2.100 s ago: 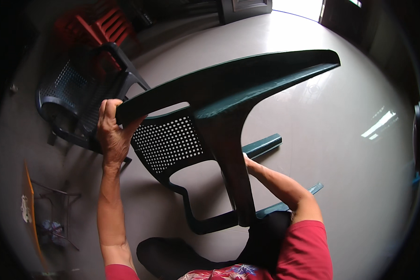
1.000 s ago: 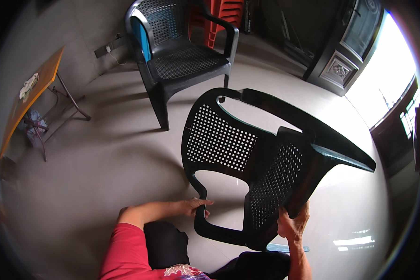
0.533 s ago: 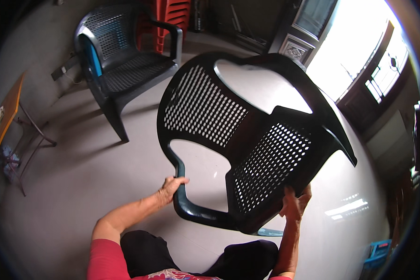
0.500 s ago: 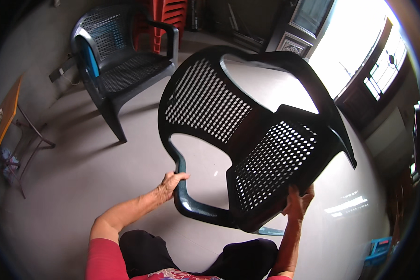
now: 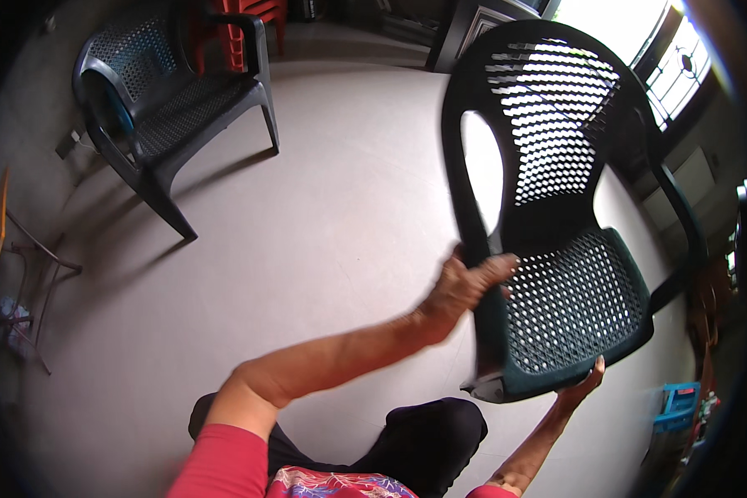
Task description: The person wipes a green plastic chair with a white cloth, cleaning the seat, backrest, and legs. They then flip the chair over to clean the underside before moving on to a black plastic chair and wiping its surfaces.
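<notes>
The dark green perforated plastic armchair (image 5: 568,249) is held off the floor in front of the person, roughly upright, its backrest rising toward the bright window and its seat facing the camera; its long axis runs from the seat's front edge low down, up and slightly left to the top of the back. The left hand (image 5: 465,286) is closed around the chair's left armrest post where it meets the seat, so the bulk of the chair lies up and to the right of that grip. The right hand (image 5: 583,386) sits under the seat's front edge with fingers curled up against it, bearing it from below; how tightly it is closed cannot be told. Both hands touch the chair, the left one higher. Well apart to the left stands a second dark plastic armchair (image 5: 170,100) on the pale floor (image 5: 307,232), with red chairs (image 5: 253,12) behind it, and a small folding table (image 5: 0,249) at the far left edge. A blue crate (image 5: 676,407) sits at the lower right. Nothing stands between the held chair and the bare floor beneath it
</notes>
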{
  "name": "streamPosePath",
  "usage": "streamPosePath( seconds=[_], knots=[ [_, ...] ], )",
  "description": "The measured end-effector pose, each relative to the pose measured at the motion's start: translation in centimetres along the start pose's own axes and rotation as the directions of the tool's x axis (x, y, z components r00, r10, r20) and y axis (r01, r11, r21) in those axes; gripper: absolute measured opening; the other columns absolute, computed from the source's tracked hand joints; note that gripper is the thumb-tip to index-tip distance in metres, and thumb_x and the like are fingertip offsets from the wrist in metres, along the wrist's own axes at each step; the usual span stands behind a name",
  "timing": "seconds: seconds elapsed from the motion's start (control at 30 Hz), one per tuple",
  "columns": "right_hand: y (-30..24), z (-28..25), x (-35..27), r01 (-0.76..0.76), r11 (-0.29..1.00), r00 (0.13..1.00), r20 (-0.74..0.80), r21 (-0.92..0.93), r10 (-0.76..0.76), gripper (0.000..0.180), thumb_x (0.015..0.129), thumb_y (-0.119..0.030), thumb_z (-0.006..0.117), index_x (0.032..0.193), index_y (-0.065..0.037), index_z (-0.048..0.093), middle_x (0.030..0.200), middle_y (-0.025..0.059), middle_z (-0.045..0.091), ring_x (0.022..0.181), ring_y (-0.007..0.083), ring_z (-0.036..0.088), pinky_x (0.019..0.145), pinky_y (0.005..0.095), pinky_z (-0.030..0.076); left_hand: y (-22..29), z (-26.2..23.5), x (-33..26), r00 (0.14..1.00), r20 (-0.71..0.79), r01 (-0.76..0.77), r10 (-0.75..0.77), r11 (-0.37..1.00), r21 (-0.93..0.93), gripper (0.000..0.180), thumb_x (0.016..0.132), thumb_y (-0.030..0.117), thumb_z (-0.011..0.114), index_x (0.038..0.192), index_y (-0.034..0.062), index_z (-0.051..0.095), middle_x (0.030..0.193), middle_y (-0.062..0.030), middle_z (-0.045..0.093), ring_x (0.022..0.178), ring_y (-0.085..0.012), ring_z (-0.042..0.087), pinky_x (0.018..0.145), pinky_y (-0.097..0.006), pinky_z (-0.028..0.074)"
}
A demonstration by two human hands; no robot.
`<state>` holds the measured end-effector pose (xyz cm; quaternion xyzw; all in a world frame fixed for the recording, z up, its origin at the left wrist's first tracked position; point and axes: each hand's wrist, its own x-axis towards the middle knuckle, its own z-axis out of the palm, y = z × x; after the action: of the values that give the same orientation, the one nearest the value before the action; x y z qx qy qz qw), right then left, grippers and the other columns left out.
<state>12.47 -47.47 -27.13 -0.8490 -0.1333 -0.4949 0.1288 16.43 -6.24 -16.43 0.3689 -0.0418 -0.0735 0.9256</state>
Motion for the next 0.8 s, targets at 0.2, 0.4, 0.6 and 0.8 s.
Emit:
streamPosePath(
  seconds=[0.2,0.4,0.6,0.8],
  knots=[
    [-0.8,-0.6,0.3,-0.785,0.036,0.350,0.394,0.619,0.850,0.068,0.087,-0.052,0.041,0.128,0.001,0.047,0.126,0.0178,0.052,0.112,0.0314,0.054,0.093,0.0451,0.047,-5.2,5.6,-2.3,0.877,0.456,0.083,-0.152,0.982,0.167,0.082,0.079,0.026,0.077,0.140,0.0078,0.025,0.130,-0.0157,0.046,0.120,-0.0269,0.050,0.104,-0.042,0.041],
    [4.1,0.1,-1.0,-0.679,-0.074,0.287,0.358,0.730,0.889,0.046,0.087,-0.041,0.051,0.115,-0.005,0.055,0.111,0.0139,0.059,0.100,0.0305,0.058,0.088,0.0442,0.048,-12.2,6.9,0.9,0.734,0.652,-0.437,0.190,0.867,0.240,0.079,0.088,0.002,0.062,0.150,0.0136,0.015,0.144,-0.0165,0.032,0.132,-0.0326,0.038,0.112,-0.043,0.033],
    [4.5,1.4,-0.4,-0.759,-0.008,0.276,0.332,0.652,0.902,0.048,0.087,-0.042,0.051,0.118,-0.005,0.053,0.112,0.0149,0.058,0.101,0.0306,0.058,0.089,0.0442,0.047,-14.2,8.9,2.7,0.690,0.721,-0.261,0.065,0.951,0.165,0.083,0.083,-0.010,0.058,0.150,0.0168,0.016,0.145,-0.0145,0.032,0.135,-0.0317,0.036,0.115,-0.043,0.028],
    [-1.4,6.5,2.9,-0.871,0.229,0.443,0.494,0.434,0.748,0.051,0.087,-0.043,0.051,0.121,-0.005,0.052,0.114,0.0158,0.058,0.102,0.0307,0.057,0.090,0.0441,0.047,-12.2,6.0,2.8,0.691,0.704,-0.251,-0.161,0.860,0.443,0.074,0.082,0.000,0.063,0.145,0.0101,0.027,0.142,-0.0160,0.035,0.130,-0.0322,0.039,0.110,-0.042,0.035]
  ],
)
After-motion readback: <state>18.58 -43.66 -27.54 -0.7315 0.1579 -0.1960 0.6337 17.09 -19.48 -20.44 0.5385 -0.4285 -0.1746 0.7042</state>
